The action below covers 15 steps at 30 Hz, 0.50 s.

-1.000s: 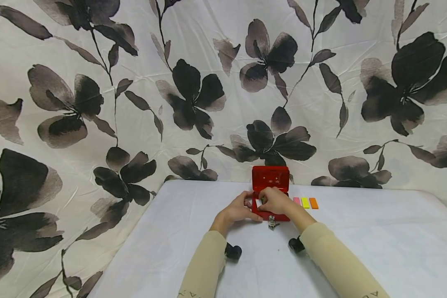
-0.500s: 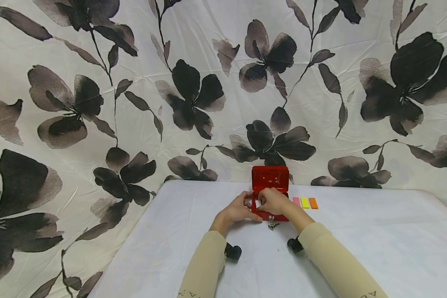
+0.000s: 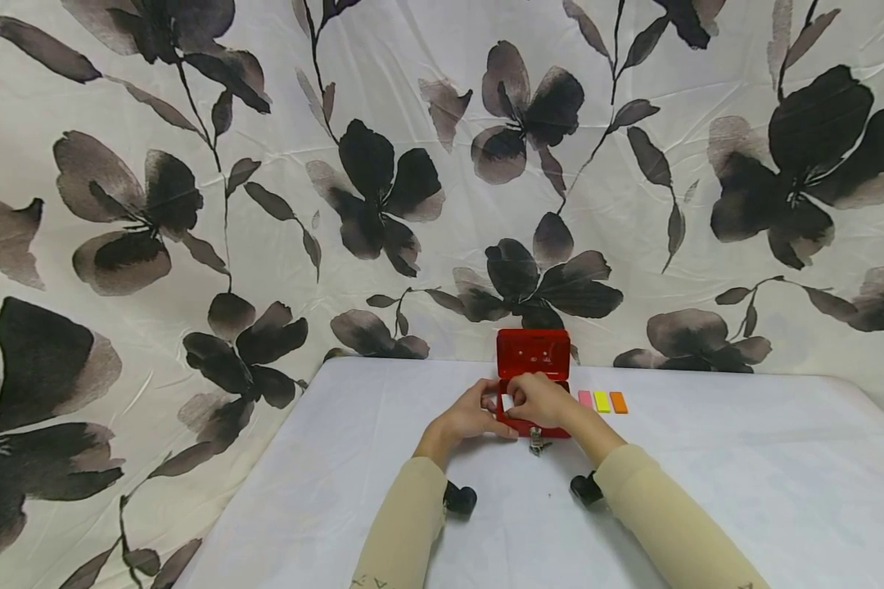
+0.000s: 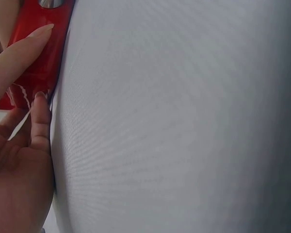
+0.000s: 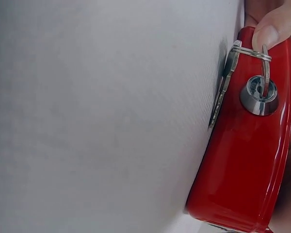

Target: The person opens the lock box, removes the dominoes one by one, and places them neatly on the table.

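A red cash box stands on the table with its lid raised. My left hand grips its left side; in the left wrist view the thumb lies along the front wall while the other fingers reach round the side. My right hand is inside the box, fingers bent down, pinching a small white piece whose kind is unclear. Most of the interior is hidden by this hand. A key sits in the round lock at the front, and a second key hangs from its ring against the table.
To the right of the box, pink, yellow and orange strips lie in a row on the white-covered table. A flower-printed cloth hangs right behind the table's far edge.
My right hand's fingers have shifted slightly left inside the box, and more of the white piece shows. The left hand keeps its grip; the box has stayed in place.
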Motion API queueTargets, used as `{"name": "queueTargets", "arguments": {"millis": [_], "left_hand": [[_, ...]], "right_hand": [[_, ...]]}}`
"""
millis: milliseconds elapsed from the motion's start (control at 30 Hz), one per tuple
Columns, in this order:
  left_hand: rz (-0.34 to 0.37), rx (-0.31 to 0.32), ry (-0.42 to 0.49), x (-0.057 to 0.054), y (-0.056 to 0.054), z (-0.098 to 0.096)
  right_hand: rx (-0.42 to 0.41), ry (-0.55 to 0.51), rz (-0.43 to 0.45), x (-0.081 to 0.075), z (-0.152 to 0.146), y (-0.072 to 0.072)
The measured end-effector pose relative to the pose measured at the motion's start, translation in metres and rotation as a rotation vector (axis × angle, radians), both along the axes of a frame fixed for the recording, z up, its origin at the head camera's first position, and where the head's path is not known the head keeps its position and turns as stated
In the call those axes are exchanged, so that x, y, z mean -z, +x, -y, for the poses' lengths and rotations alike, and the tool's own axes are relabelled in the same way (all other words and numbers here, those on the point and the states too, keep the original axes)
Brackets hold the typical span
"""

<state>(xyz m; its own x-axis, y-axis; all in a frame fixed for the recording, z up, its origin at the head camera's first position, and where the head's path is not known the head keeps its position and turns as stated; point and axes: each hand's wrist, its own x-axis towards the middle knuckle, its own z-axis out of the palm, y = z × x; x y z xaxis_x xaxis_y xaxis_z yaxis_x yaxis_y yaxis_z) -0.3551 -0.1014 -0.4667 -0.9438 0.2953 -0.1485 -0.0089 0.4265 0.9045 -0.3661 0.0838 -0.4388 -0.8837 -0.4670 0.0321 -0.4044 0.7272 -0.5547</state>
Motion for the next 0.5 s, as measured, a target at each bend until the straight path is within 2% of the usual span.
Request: {"name": "queueTargets", "arguments": {"millis": [500], "left_hand": [[0.006, -0.01, 0.008, 0.0, 0.002, -0.001]], "right_hand": [[-0.028, -0.099, -0.025, -0.002, -0.015, 0.007]]}}
